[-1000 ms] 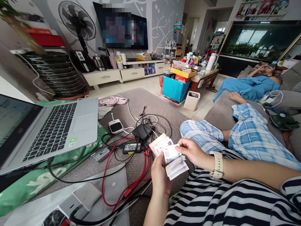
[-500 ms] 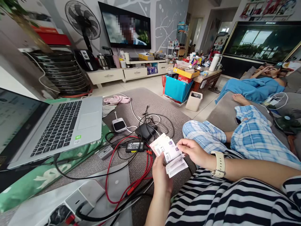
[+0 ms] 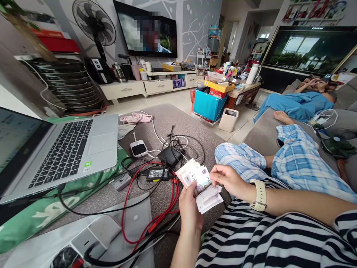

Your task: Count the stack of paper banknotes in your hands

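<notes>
Both hands are busy with a wad of notes [image 3: 200, 176], held up in front of the striped shirt [image 3: 251, 238]. Left forearm comes up almost straight from the bottom; the left hand [image 3: 192, 208] has its thumb pressed on top of the wad, fingers mostly hidden underneath, so it's clamped pretty snugly. Right forearm runs in flat from the right side, cream watch [image 3: 259, 195] on the wrist, and the right hand [image 3: 231, 180] is curled with thumb and index pinching the wad's right edge.

The notes fan out a bit, long axis slanting from upper left to lower right. The upper-left end points toward the adapter [image 3: 157, 174], and the lower-right ends splay apart near the shirt.
</notes>
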Demonstrator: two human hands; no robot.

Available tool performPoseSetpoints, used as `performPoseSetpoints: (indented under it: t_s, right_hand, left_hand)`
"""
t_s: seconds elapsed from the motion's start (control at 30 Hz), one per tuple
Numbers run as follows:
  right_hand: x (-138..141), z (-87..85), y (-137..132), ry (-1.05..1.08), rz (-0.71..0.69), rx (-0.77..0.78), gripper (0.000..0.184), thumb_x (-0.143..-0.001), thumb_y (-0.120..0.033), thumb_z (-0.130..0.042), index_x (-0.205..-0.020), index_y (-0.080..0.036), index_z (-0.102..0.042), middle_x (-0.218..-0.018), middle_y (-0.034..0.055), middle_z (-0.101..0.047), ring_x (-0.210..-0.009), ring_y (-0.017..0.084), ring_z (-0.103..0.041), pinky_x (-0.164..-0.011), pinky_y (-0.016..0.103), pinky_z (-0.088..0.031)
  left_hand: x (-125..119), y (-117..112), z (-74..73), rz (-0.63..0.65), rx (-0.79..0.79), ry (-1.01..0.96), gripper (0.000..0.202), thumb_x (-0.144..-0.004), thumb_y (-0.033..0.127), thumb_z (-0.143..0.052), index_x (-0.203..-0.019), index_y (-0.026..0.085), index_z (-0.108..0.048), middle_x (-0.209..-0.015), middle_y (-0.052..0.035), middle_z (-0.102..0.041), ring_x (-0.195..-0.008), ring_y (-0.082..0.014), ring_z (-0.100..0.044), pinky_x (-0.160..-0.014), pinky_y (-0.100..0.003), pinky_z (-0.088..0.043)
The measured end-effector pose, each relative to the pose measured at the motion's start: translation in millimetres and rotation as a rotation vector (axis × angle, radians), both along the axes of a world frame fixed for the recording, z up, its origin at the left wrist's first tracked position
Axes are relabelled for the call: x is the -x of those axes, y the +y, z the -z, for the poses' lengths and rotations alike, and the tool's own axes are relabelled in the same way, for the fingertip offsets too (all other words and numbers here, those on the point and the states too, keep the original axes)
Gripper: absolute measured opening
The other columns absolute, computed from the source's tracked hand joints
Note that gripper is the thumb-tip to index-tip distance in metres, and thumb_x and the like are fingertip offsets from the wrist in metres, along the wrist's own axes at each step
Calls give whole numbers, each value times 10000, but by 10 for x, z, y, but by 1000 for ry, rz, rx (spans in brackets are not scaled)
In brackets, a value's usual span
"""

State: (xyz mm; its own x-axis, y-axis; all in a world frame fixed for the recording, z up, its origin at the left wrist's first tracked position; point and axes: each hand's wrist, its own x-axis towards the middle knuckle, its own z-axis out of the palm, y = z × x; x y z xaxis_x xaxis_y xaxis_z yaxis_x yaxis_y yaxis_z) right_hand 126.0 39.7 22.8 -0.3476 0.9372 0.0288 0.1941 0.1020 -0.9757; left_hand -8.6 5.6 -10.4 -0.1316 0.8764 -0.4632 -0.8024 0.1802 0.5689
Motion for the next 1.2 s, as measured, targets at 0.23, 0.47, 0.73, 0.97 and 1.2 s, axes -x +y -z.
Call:
performPoseSetpoints:
  t_s: [0.23,0.47,0.73,0.97,1.2]
  right_hand:
    - [-48,104,43,40,122,62,312,-750,-435,-682,-750,-176,-508,-668,-32,-507,-633,113,-453,-591,247,-338]
    - [-25,109,62,27,119,107,321,-765,-447,-648,-690,-163,-520,-618,-32,-480,-586,107,-418,-555,247,-304]
    - [-47,95,69,-36,121,30,301,-778,-397,-624,-618,-170,-508,-587,-23,-494,-581,118,-441,-557,252,-321]
    - [-4,50,145,-65,83,22,281,-787,-387,-614,-639,-170,-514,-585,-35,-465,-576,109,-403,-558,247,-299]
    - [5,18,-11,8,74,21,272,-825,-411,-582,-714,-166,-545,-655,-20,-484,-620,117,-416,-586,248,-317]
  left_hand:
    - [-14,-4,23,20,-12,-20,422,-626,183,-718,-1037,115,-650,-969,-112,-711,-831,-232,-683,-754,-327,-527]
    - [-20,-3,100,52,4,5,431,-564,190,-754,-975,109,-656,-913,-119,-714,-765,-244,-686,-670,-316,-529]
    - [-40,-17,70,74,32,15,399,-574,156,-735,-964,119,-655,-901,-119,-716,-790,-258,-688,-656,-315,-535]
    - [-32,-16,50,51,26,-39,324,-696,211,-672,-1003,106,-672,-996,-133,-705,-878,-256,-680,-732,-330,-536]
    - [-26,12,90,66,-6,-52,266,-734,237,-645,-966,116,-688,-970,-118,-710,-902,-240,-676,-771,-316,-523]
